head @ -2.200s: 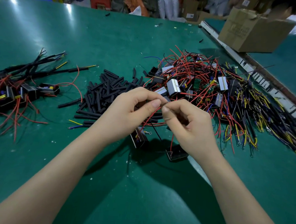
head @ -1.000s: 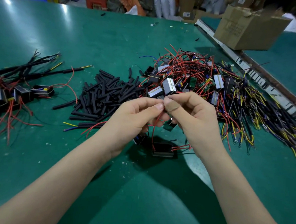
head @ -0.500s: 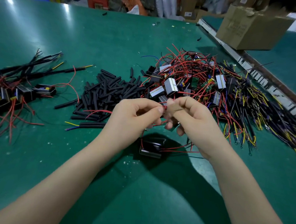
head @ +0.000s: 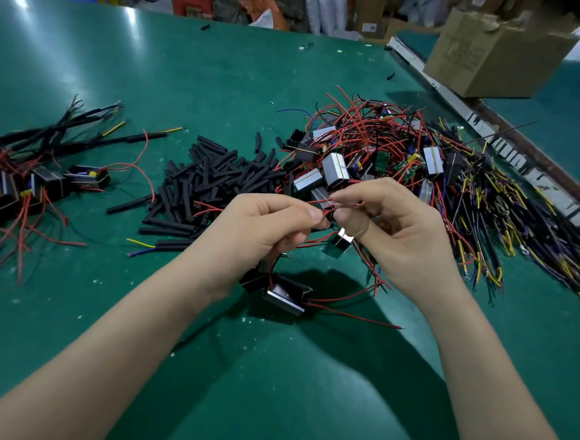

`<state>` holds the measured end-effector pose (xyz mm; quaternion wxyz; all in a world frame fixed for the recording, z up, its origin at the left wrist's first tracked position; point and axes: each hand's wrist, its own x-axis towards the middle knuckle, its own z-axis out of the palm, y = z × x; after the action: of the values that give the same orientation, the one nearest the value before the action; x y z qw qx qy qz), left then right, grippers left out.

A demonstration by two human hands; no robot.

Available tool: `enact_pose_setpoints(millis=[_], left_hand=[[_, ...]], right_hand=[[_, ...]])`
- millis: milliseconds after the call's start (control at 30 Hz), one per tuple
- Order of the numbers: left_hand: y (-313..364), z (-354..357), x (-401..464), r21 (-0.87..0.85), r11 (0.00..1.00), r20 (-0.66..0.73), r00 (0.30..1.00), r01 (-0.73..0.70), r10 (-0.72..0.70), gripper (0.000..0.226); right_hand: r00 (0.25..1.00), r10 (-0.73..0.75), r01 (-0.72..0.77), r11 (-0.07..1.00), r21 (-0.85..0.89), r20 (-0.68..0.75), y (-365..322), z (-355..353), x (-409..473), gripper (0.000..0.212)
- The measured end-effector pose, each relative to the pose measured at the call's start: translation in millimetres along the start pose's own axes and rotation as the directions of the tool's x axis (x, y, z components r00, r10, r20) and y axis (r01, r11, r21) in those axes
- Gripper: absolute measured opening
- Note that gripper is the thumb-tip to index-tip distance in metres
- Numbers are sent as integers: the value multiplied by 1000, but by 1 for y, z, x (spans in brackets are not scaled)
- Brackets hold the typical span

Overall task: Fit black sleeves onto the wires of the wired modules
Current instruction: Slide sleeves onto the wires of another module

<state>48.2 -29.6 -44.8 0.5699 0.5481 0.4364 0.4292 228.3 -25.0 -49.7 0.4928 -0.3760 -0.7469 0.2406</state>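
Left hand point(head: 263, 231) and right hand point(head: 394, 223) both pinch red wires point(head: 320, 201) | module point(head: 287, 293) – hangs lower than 0.5 s ago

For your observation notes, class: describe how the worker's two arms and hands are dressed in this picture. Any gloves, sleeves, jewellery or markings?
Both are bare. The left hand and right hand wear no gloves and show no rings. Both forearms are uncovered from wrist to the picture's lower edge: no sleeves, watch, wrist strap or bracelet in view. No markings or tape show on them. Fingernails look short and unpainted.
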Motion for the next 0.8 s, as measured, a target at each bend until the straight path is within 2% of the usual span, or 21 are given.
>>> enact_pose_setpoints(millis=[133,267,400,533,600,633,667,700,733,767,800], left_hand=[[2,-5,0,-6,998,147,987,64,-63,15],[6,-10,-2,-5,990,251,958,141,-135,15],[11,-13,-3,1,974,329,920,225,-212,15],[12,-14,-4,90,983,240,954,160,-178,15],[12,-13,-4,181,983,137,989,23,-48,17],[11,-12,-4,275,957,98,993,-91,66,16],[11,-11,-5,422,879,93,975,-221,201,14],[10,-10,-6,592,736,125,939,-329,319,14],[9,-8,-7,719,571,176,899,-396,401,15],[8,-7,-8,778,462,212,870,-426,445,17],[7,-7,-8,787,445,210,865,-426,456,18]], right_hand=[[990,-139,140,977,-158,17,0,4,0,11],[986,-148,156,982,-107,76,-2,5,0,19],[975,-182,201,968,-150,130,-1,6,-1,7],[976,-137,177,954,-241,171,-1,9,-2,17],[985,-7,45,974,-223,170,-3,10,-2,16],[978,107,-69,977,-203,179,-4,10,-2,17],[950,237,-203,963,-175,205,-5,10,-1,19],[904,353,-327,934,-141,241,-6,10,-1,20],[854,438,-428,898,-99,282,-7,9,-1,21],[813,489,-502,864,-46,316,-7,8,0,23],[796,510,-544,839,14,327,-8,8,0,23]])
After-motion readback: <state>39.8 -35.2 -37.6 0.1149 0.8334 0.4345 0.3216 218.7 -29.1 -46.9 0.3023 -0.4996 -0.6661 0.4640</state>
